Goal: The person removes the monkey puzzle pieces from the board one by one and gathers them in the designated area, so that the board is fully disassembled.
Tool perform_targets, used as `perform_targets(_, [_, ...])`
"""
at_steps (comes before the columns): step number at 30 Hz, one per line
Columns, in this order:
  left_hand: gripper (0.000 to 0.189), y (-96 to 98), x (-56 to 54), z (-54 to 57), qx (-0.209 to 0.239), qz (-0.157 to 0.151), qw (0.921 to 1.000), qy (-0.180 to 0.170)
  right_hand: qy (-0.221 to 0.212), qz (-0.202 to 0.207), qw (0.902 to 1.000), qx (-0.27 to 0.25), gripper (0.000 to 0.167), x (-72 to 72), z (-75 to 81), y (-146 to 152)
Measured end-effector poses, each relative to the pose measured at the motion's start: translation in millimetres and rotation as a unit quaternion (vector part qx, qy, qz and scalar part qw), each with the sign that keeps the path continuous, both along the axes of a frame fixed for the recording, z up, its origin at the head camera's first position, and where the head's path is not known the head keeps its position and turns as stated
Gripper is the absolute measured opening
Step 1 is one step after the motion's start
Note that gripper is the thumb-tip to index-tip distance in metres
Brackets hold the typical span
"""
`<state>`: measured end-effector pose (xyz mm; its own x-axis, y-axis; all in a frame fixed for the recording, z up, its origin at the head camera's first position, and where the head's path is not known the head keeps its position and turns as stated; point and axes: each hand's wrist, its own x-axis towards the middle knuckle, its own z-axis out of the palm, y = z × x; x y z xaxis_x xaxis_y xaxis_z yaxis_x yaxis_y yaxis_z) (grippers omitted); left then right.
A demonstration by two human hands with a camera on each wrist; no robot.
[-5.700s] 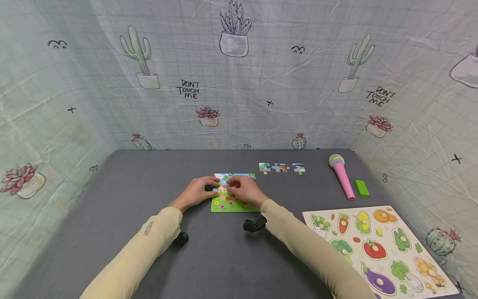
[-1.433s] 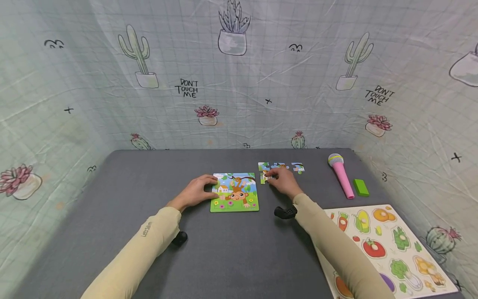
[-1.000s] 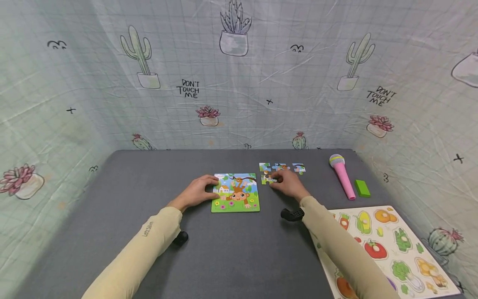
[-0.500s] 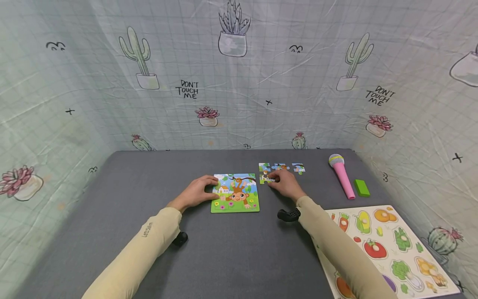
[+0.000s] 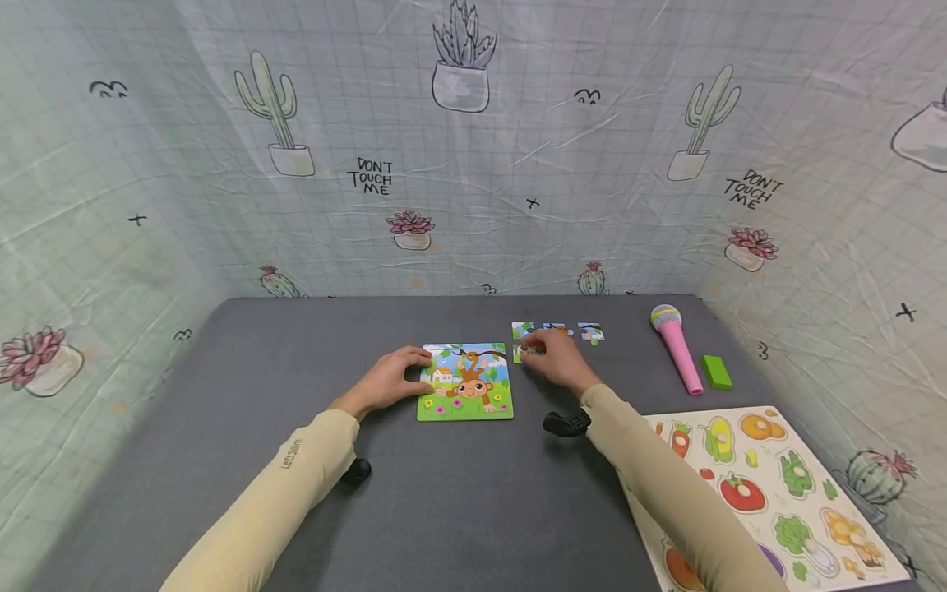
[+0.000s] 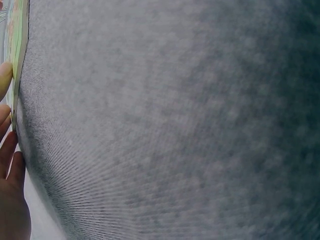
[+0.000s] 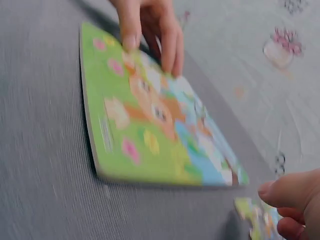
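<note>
In the head view, a square puzzle board (image 5: 464,404) with a hanging monkey picture lies on the table. My left hand (image 5: 385,378) rests at its left side, thumb and fingertips on the edge; the right wrist view shows that thumb on the board's face. My right hand (image 5: 562,359) hovers just right of the board, fingers bent over a puzzle piece (image 5: 517,353). Much of this piece (image 7: 242,205) is hidden by the hand, and a fingertip stands slightly above it in the right wrist view. Behind are more puzzle pieces (image 5: 522,330), in a row.
Farther right lie a pink toy microphone (image 5: 679,349) and a green block (image 5: 716,372). A wooden vegetable puzzle board (image 5: 802,427) takes up the front right, partly under my right sleeve. Patterned cloth (image 5: 473,205) hangs behind the grey table (image 5: 311,329).
My right hand went from the monkey board to the loose pieces, where another piece now lies below the row. In the last half second it shifted slightly left. The left hand stayed put.
</note>
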<state>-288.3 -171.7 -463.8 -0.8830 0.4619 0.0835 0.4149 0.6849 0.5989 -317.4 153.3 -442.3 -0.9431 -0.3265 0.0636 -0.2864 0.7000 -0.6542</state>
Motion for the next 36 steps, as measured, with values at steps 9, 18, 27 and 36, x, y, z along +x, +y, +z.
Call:
perform_targets(9, [0.051,0.3,0.4,-0.6,0.007,-0.002,0.9999,-0.008,-0.074,0.043,0.9952,-0.048,0.034,21.2,11.1,-41])
perform_targets(18, [0.051,0.3,2.0,1.6,0.011,0.006,0.9998,-0.015,-0.053,0.067,0.9960,-0.025,0.034,27.6,-3.0,-70])
perform_targets(27, [0.051,-0.7,2.7,1.2,0.017,0.005,0.9996,-0.022,0.001,0.110,0.9939,0.006,0.020,26.1,-9.8,-81])
perform_targets(36, [0.050,-0.7,3.1,1.9,0.021,0.003,0.9995,-0.023,-0.054,0.078,0.9949,0.033,0.048,28.2,-4.6,-86])
